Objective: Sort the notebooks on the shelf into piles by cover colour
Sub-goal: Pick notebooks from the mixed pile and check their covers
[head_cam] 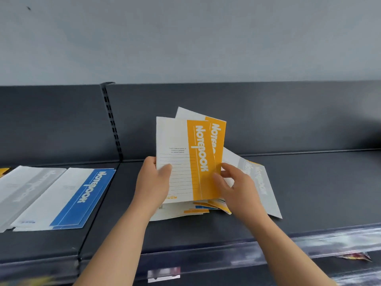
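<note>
Two yellow-banded notebooks stand fanned and nearly upright above the dark shelf. My left hand grips their lower left edge, thumb on the front cover. My right hand pinches their lower right corner. Under them lies a loose heap of mixed notebooks with yellow and blue edges showing. A grey-banded notebook lies slanted behind my right hand. To the left lies a blue pile, then a grey pile, and a yellow corner at the frame edge.
The shelf has a dark back panel with a slotted upright between two bays. A clear price strip runs along the front edge. A pale wall rises above. Bare shelf surface extends to the right of the heap.
</note>
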Available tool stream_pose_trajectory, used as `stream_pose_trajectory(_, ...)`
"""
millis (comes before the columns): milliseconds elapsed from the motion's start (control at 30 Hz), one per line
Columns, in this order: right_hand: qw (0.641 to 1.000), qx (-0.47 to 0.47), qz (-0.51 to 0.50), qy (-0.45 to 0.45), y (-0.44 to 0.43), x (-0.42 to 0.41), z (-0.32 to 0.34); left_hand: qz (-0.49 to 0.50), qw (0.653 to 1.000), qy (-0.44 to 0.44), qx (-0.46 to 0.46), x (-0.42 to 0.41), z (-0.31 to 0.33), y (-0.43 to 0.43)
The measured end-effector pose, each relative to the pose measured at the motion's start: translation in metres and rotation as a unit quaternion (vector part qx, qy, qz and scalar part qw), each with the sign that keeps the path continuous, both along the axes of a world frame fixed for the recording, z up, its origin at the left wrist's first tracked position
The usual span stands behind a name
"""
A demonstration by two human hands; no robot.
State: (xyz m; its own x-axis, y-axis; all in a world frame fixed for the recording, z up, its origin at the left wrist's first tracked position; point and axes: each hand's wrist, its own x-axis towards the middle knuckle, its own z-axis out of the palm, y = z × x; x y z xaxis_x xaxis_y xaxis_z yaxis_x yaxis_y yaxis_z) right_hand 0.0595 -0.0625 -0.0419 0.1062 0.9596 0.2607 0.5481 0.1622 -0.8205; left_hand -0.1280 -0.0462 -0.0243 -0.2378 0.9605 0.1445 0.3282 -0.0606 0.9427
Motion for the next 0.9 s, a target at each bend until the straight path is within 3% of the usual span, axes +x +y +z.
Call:
stream_pose_trajectory(267, 0.997, 0.044, 0.056, 0.000, 0.000, -0.088, 0.014, 0.051, 0.995, 0.086, 0.002, -0.088, -0.002, -0.028)
stream_pose_trajectory(400, 0.993, 0.058, 0.103, 0.002, -0.003, -0.148, 0.014, 0.037, 0.998, 0.044, -0.022, -0.148, -0.001, -0.046)
stream_pose_trajectory(600, 0.988, 0.043, 0.148, 0.003, -0.008, -0.252, 0.012, 0.022, 0.996, 0.074, -0.047, -0.253, 0.004, -0.075)
stream_pose_trajectory(900, 0.988, -0.014, 0.153, 0.005, -0.027, -0.408, 0.003, 0.060, 0.991, 0.122, -0.016, -0.404, 0.003, -0.116)
